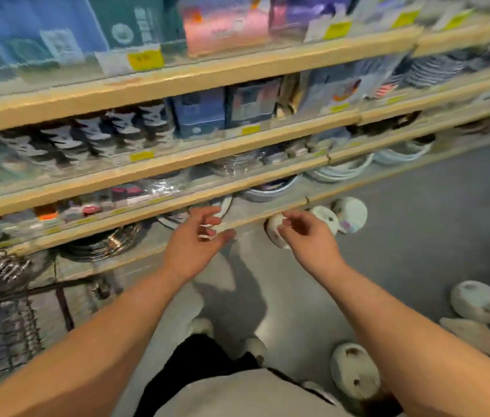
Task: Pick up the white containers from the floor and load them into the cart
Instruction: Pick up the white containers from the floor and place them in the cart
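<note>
1. Three white containers (353, 370) lie on the grey floor (418, 236) to the right of the person's feet, one close in and two further out.
2. Over on the left, the wire cart (3, 326) stands hard against the shelving.
3. Both arms are out: left hand (198, 245) and right hand (307, 236) hang with fingers loosely curled, gripping nothing.
4. Just past the right hand, another row of containers (350, 213), three of them, sits at the foot of the shelves (177, 76), with blurred stock stacked above.
</note>
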The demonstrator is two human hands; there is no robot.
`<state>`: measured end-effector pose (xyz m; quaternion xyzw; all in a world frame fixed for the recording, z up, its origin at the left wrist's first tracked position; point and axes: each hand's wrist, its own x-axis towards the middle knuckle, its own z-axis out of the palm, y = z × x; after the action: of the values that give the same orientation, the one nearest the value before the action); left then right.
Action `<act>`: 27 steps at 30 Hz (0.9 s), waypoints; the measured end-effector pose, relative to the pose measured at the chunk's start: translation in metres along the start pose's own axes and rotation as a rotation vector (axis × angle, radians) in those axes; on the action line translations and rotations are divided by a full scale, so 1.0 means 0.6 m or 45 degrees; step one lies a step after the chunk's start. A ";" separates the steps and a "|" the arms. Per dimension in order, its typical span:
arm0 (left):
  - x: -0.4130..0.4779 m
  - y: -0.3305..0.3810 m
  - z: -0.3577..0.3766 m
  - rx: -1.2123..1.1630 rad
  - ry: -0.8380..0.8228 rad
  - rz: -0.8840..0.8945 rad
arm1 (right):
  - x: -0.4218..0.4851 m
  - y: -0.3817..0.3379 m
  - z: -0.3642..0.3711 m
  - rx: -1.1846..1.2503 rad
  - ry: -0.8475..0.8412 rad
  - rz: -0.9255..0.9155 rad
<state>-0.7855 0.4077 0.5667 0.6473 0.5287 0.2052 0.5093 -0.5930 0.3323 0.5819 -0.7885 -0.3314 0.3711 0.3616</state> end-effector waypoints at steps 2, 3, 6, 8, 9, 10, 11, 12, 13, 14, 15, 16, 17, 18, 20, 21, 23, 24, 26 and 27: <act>0.033 0.014 0.042 0.007 -0.075 0.006 | 0.024 0.026 -0.043 0.037 0.052 0.054; 0.053 0.020 0.059 0.015 -0.108 -0.002 | 0.037 0.038 -0.061 0.046 0.078 0.079; 0.125 0.033 0.119 0.035 -0.240 -0.028 | 0.088 0.076 -0.103 0.053 0.170 0.151; 0.177 0.031 0.165 0.009 -0.287 -0.044 | 0.127 0.105 -0.124 0.075 0.228 0.200; 0.203 0.027 0.190 -0.002 -0.290 -0.068 | 0.147 0.119 -0.132 0.092 0.258 0.232; 0.228 0.022 0.215 0.006 -0.303 -0.092 | 0.169 0.136 -0.140 0.110 0.276 0.264; 0.249 0.016 0.239 0.025 -0.332 -0.108 | 0.192 0.153 -0.147 0.128 0.285 0.292; 0.269 0.009 0.262 0.047 -0.366 -0.118 | 0.215 0.174 -0.154 0.150 0.299 0.321; 0.290 -0.001 0.285 0.069 -0.388 -0.120 | 0.237 0.196 -0.158 0.167 0.308 0.344; 0.310 -0.013 0.308 0.086 -0.396 -0.125 | 0.259 0.221 -0.160 0.178 0.304 0.354; 0.328 -0.030 0.332 0.094 -0.397 -0.130 | 0.281 0.248 -0.159 0.179 0.288 0.349; 0.344 -0.050 0.359 0.100 -0.392 -0.129 | 0.303 0.278 -0.155 0.176 0.273 0.346; 0.358 -0.074 0.387 0.110 -0.380 -0.130 | 0.326 0.310 -0.149 0.171 0.256 0.346; 0.371 -0.103 0.415 0.117 -0.360 -0.143 | 0.349 0.346 -0.139 0.170 0.234 0.350; 0.398 -0.177 0.473 0.124 -0.324 -0.173 | 0.397 0.427 -0.113 0.178 0.189 0.357; 0.412 -0.218 0.502 0.129 -0.301 -0.187 | 0.422 0.471 -0.096 0.169 0.168 0.358; 0.445 -0.298 0.562 0.122 -0.253 -0.182 | 0.473 0.562 -0.059 0.138 0.137 0.336; 0.464 -0.338 0.593 0.106 -0.233 -0.174 | 0.498 0.608 -0.039 0.135 0.121 0.317; 0.503 -0.417 0.650 0.097 -0.210 -0.127 | 0.547 0.693 -0.001 0.121 0.072 0.270; 0.523 -0.453 0.675 0.091 -0.210 -0.104 | 0.571 0.729 0.016 0.098 0.043 0.247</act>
<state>-0.4770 0.4879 0.0819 0.6576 0.5181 0.1113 0.5356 -0.3169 0.3794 0.1019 -0.8084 -0.2330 0.4035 0.3596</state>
